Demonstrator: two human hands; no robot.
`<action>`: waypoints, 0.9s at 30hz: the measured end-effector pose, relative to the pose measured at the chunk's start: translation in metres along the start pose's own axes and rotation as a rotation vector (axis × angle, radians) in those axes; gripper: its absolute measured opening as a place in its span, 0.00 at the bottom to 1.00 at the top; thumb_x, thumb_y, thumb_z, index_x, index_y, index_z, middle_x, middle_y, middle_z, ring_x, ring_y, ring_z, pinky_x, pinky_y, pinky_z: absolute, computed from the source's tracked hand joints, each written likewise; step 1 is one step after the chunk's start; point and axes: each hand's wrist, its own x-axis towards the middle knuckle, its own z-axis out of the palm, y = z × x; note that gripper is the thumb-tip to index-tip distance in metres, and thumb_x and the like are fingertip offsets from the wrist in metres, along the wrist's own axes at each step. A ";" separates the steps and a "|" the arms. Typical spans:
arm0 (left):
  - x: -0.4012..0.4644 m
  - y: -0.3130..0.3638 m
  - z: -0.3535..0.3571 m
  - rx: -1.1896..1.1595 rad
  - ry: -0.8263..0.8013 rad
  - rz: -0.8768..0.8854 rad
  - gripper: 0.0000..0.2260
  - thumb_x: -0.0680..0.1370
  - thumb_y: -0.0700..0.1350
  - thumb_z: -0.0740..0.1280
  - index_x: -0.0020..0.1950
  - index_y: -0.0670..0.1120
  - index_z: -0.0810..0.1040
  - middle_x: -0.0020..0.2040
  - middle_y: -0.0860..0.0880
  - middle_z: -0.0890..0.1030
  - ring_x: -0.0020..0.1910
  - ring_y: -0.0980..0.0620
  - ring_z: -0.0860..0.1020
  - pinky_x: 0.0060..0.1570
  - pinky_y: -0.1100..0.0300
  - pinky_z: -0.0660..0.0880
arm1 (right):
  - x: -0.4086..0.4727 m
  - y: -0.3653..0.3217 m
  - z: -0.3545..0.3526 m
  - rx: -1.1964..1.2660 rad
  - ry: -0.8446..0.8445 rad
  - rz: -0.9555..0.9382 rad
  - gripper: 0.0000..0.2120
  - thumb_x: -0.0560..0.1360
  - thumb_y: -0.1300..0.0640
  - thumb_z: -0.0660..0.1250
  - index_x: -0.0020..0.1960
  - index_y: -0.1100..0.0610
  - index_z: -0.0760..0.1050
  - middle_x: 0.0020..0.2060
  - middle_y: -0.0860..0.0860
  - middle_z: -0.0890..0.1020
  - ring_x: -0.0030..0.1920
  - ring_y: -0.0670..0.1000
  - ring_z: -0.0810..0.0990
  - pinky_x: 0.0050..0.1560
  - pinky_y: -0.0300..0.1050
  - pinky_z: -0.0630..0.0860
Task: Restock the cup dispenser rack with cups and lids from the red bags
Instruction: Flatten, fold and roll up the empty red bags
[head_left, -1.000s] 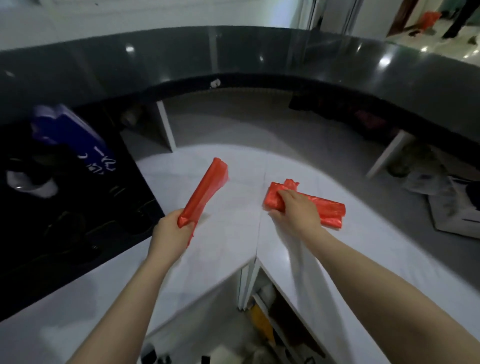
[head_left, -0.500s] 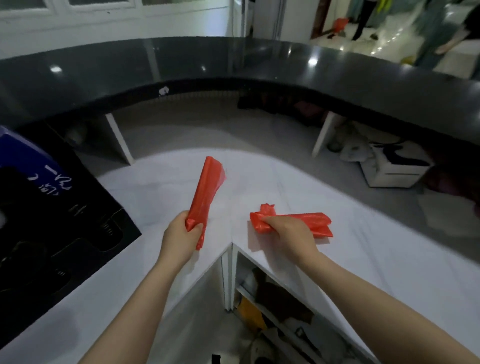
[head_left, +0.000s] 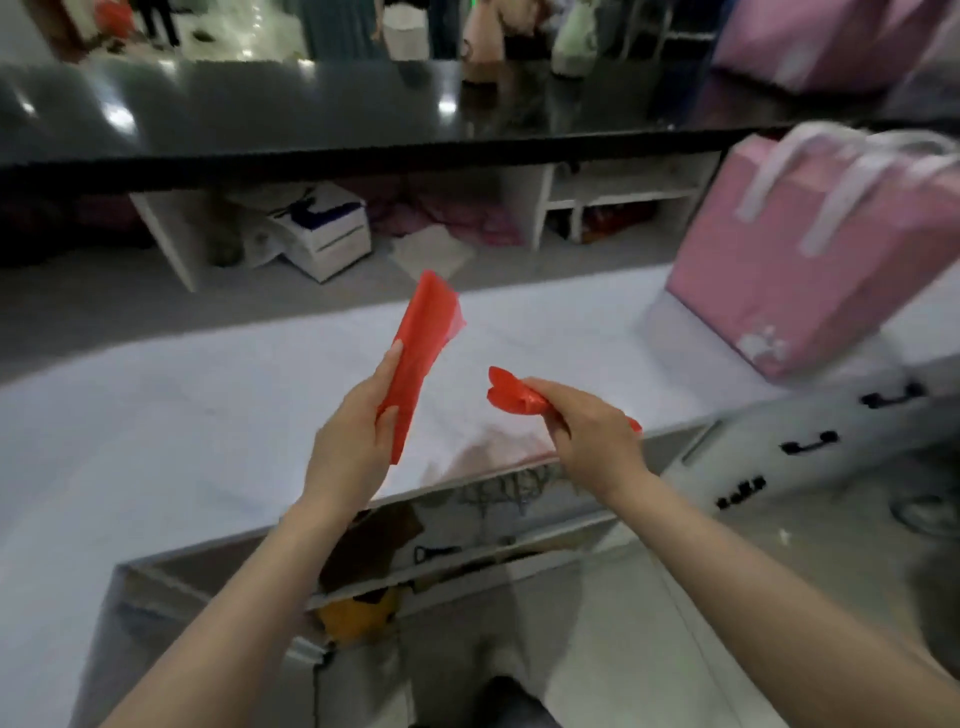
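Gripping a folded red bag between thumb and fingers, the left hand holds it up above the white counter, the flat strip of plastic slanting from the palm toward one o'clock, its upper end free in the air. Just to the right, at about three o'clock from that hand, the right hand is clenched around a second red bag, this one scrunched into a wad; a crumpled end sticks out of the fist toward nine o'clock and a small red tip shows past the heel of the hand at three o'clock. The two bags are near each other but apart, both lifted clear of the counter, with a faint reddish cast on the surface beneath the right hand. At two o'clock from the hands a pink bag with pale straps stands on the far end of the counter. Beyond the counter, at twelve o'clock, runs a glossy black countertop, and beneath it white shelf compartments hold a white box and loose clutter that is too blurred to name. At four o'clock, white drawer fronts with black handles sit below the counter edge. Toward six o'clock, between the forearms, an open shelf under the counter shows something yellow. No cup dispenser rack, cups or lids can be made out.
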 end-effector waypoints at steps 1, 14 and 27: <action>0.007 0.017 0.013 -0.023 -0.036 0.047 0.36 0.80 0.39 0.58 0.68 0.77 0.46 0.66 0.52 0.74 0.58 0.49 0.75 0.50 0.59 0.67 | -0.011 0.012 -0.017 -0.014 0.057 0.038 0.19 0.73 0.67 0.67 0.63 0.55 0.78 0.55 0.51 0.83 0.54 0.53 0.80 0.50 0.34 0.68; 0.017 0.266 0.204 -0.163 -0.421 0.601 0.28 0.77 0.37 0.62 0.72 0.60 0.65 0.67 0.50 0.72 0.51 0.45 0.78 0.46 0.55 0.76 | -0.181 0.168 -0.234 -0.266 0.317 0.456 0.14 0.74 0.64 0.67 0.57 0.55 0.79 0.47 0.53 0.84 0.48 0.58 0.81 0.45 0.53 0.78; -0.089 0.541 0.435 -0.335 -0.767 0.783 0.22 0.76 0.36 0.65 0.70 0.50 0.72 0.54 0.42 0.82 0.47 0.45 0.80 0.43 0.61 0.71 | -0.391 0.311 -0.422 -0.656 0.767 0.756 0.11 0.66 0.57 0.64 0.40 0.52 0.85 0.41 0.53 0.80 0.43 0.59 0.75 0.45 0.47 0.71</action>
